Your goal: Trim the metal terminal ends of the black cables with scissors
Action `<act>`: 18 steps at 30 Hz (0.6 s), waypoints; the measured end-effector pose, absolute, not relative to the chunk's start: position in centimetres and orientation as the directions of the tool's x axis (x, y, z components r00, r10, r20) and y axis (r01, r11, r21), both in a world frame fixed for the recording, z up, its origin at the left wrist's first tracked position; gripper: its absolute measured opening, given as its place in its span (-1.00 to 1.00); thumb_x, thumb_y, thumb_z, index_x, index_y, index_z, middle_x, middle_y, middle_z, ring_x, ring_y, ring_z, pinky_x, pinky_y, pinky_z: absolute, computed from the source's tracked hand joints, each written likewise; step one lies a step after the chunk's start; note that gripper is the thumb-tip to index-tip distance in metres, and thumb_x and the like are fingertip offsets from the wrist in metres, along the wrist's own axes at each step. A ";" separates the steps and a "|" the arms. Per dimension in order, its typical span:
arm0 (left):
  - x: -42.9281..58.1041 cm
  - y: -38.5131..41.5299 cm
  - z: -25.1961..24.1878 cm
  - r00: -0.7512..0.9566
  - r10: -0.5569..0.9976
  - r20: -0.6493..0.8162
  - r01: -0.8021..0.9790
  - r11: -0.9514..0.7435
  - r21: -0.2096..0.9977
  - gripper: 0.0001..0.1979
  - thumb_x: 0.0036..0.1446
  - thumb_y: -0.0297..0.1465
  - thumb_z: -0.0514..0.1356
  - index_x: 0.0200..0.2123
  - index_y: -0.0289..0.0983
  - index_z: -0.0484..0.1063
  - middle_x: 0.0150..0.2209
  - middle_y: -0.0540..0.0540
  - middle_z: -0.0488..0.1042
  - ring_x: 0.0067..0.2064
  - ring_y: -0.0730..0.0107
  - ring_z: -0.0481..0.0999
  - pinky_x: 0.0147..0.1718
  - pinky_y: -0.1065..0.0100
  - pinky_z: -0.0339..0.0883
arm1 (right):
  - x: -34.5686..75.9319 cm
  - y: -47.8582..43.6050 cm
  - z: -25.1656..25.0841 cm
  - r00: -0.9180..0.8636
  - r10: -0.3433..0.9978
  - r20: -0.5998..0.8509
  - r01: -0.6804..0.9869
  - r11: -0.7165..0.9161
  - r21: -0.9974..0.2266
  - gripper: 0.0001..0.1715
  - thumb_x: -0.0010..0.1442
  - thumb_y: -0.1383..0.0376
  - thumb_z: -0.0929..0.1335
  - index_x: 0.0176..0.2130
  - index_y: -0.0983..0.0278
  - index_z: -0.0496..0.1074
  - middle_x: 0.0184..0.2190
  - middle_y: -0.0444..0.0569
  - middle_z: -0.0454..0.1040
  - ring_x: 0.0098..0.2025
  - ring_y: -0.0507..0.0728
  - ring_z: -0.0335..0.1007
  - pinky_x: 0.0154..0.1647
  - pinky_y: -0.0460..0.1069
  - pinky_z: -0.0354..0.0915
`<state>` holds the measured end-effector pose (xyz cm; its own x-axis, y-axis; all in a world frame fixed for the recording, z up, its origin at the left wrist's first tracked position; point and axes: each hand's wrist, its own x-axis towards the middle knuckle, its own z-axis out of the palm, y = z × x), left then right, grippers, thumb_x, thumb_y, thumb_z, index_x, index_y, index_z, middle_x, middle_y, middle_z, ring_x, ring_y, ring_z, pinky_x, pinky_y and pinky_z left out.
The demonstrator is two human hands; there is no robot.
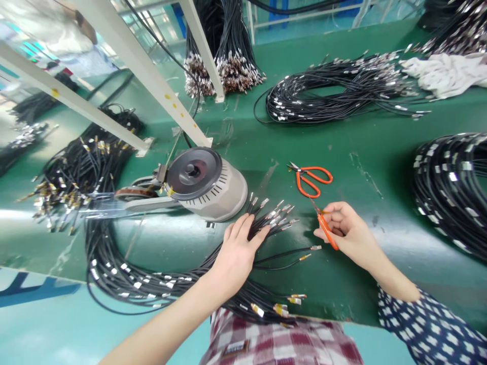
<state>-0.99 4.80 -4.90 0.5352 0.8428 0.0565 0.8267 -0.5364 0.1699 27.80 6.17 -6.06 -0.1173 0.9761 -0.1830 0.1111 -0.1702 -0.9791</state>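
Observation:
My left hand (238, 248) lies over a bundle of black cables (207, 261), its fingers and thumb curled around them close to the tips. The cable ends (276, 215) fan out past my fingers, with white labels and bare tips. A little to the right, my right hand (348, 233) is closed around orange-handled scissors (327, 230), their metal blades pointing up and left. A second pair of orange-handled scissors (314, 178) lies on the green table just beyond. Two loose cable ends (289, 258) stick out between my hands.
A grey tape dispenser (213, 187) stands beyond my left hand. Coiled cables (449, 197) lie at the right and another coil (331, 94) farther back. White metal posts (152, 76) rise at the left. A white cloth (447, 73) lies at the back right.

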 end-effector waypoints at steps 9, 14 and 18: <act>-1.1 4.4 -4.3 0.538 0.842 0.049 0.795 -0.526 0.302 -0.48 0.20 -0.68 0.01 0.13 -0.21 0.46 0.24 -0.35 0.27 0.31 -0.11 0.18 0.16 -0.17 0.26 | 27.9 6.1 -6.3 -0.119 0.976 -0.181 0.122 -0.167 -0.978 -0.37 -0.02 0.06 0.56 -0.14 0.14 0.20 -0.41 -0.19 0.43 -0.52 -0.01 0.25 -0.50 -0.07 0.25; -1.0 4.3 -4.2 0.536 0.843 0.051 0.783 -0.519 0.344 -0.51 0.21 -0.68 0.00 0.09 -0.21 0.46 0.21 -0.31 0.31 0.31 -0.06 0.20 0.16 -0.15 0.29 | 27.9 6.1 -6.2 -0.113 0.974 -0.195 0.128 -0.180 -0.975 -0.37 -0.03 0.03 0.56 -0.15 0.13 0.20 -0.41 -0.19 0.44 -0.52 0.00 0.26 -0.51 -0.07 0.26; -1.0 3.9 -4.5 0.532 0.843 0.073 0.776 -0.521 0.355 -0.50 0.21 -0.68 -0.01 0.14 -0.21 0.40 0.22 -0.30 0.29 0.31 -0.02 0.21 0.17 -0.13 0.31 | 27.8 6.2 -6.2 -0.115 0.973 -0.200 0.128 -0.186 -0.974 -0.35 -0.04 0.04 0.57 -0.14 0.13 0.20 -0.41 -0.18 0.44 -0.52 0.00 0.26 -0.51 -0.06 0.24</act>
<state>-1.04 3.90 -4.55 0.5323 0.8434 0.0728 0.7763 -0.5207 0.3553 27.84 6.15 -6.25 -0.1151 0.9729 -0.2003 0.1276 -0.1855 -0.9743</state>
